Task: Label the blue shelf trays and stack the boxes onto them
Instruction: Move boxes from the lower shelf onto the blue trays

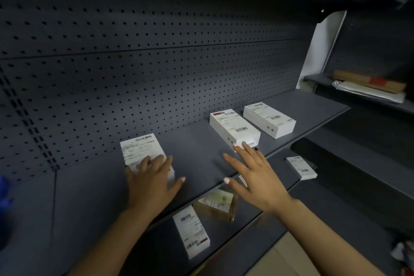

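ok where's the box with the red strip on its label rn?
Head view, right of centre on the upper shelf: the red-strip box lies flat between two other white boxes, right hand fingertips at its near end.

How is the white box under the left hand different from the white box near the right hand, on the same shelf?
The left box is half covered: the left hand rests flat on it. The middle box is fully visible; the right hand reaches only its near end with its fingertips. The middle box's label has a red strip; the left box shows none. Both are white, labelled and lying flat.
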Tool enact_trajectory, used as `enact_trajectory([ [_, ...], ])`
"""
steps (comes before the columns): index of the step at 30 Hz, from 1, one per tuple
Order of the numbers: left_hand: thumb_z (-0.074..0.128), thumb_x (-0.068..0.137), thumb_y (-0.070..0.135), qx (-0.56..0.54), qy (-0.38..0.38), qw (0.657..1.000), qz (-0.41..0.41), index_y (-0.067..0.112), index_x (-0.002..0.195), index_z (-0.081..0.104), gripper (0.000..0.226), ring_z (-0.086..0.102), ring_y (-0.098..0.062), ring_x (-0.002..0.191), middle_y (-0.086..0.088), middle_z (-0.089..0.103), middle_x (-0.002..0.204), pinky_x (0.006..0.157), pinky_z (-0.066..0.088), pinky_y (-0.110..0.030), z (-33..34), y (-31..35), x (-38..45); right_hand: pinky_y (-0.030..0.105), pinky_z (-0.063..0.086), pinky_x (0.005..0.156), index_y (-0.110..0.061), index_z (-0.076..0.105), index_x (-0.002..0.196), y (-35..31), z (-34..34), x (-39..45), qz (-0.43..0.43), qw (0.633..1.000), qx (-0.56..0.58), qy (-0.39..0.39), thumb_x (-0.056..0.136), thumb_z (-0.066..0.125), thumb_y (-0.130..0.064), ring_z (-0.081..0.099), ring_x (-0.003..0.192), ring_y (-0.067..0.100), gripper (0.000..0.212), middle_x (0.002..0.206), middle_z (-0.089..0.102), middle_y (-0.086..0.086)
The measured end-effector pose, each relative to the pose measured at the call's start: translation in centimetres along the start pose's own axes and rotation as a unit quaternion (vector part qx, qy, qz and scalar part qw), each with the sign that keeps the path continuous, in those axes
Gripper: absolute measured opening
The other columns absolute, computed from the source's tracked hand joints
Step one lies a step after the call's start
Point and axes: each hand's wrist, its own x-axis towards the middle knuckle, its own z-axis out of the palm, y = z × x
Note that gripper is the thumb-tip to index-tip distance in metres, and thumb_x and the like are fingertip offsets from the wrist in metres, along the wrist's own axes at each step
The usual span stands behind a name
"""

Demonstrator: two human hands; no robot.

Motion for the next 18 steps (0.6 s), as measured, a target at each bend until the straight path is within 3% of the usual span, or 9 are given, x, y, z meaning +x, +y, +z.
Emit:
enact_trajectory([
  [4,0.039,0.084,0.064,-0.028,0.008,0.999,0.043,0.029,0.132,0.052,0.061,0.042,-0.026,0.127,0.005,0.052,0.136,0.095,0.032,-0.065,1.2,0.5,2.4,0.039,0.002,0.116,-0.031,0.029,0.147,2.2,1.3,1.9,0.021,1.0,0.014,-0.017,0.089,0.014,-0.068,0.001,0.146,0.021,0.07,0.157,0.02,0.002],
  [7,0.033,0.081,0.066,-0.04,0.014,0.997,0.07,0.03,0.126,0.057,0.063,0.047,-0.025,0.12,0.005,0.058,0.129,0.089,0.04,-0.064,1.6,0.8,3.7,0.039,0.001,0.117,-0.031,0.028,0.147,3.8,1.9,3.3,0.028,0.999,0.012,-0.025,0.087,0.009,-0.072,-0.001,0.146,0.021,0.075,0.157,0.017,0.003],
  [13,0.013,0.08,0.081,-0.101,0.053,0.993,0.033,0.033,0.149,0.02,0.084,0.034,-0.025,0.134,0.001,0.039,0.148,0.104,0.03,-0.052,1.4,1.8,5.5,0.043,0.002,0.118,-0.036,0.019,0.148,6.8,1.9,7.1,0.058,0.997,0.012,-0.048,0.073,0.004,-0.084,-0.006,0.146,0.026,0.09,0.159,0.01,0.0],
  [16,0.016,0.072,0.087,-0.047,-0.019,0.997,-0.061,0.039,0.149,0.007,0.092,0.005,-0.03,0.143,0.001,0.006,0.159,0.11,0.01,-0.058,1.3,2.3,5.8,0.047,0.001,0.116,-0.04,0.014,0.148,8.3,2.0,9.1,0.079,0.994,0.014,-0.076,0.064,0.006,-0.089,-0.009,0.145,0.033,0.098,0.16,0.005,-0.001],
  [18,0.02,0.07,0.09,-0.011,-0.067,0.991,-0.116,0.041,0.148,-0.001,0.095,-0.005,-0.036,0.143,0.001,-0.008,0.159,0.11,0.007,-0.061,1.4,2.8,5.9,0.051,0.002,0.116,-0.041,0.01,0.148,9.4,2.5,10.6,0.089,0.991,0.006,-0.103,0.066,0.012,-0.087,-0.008,0.144,0.039,0.094,0.16,0.003,-0.001],
])
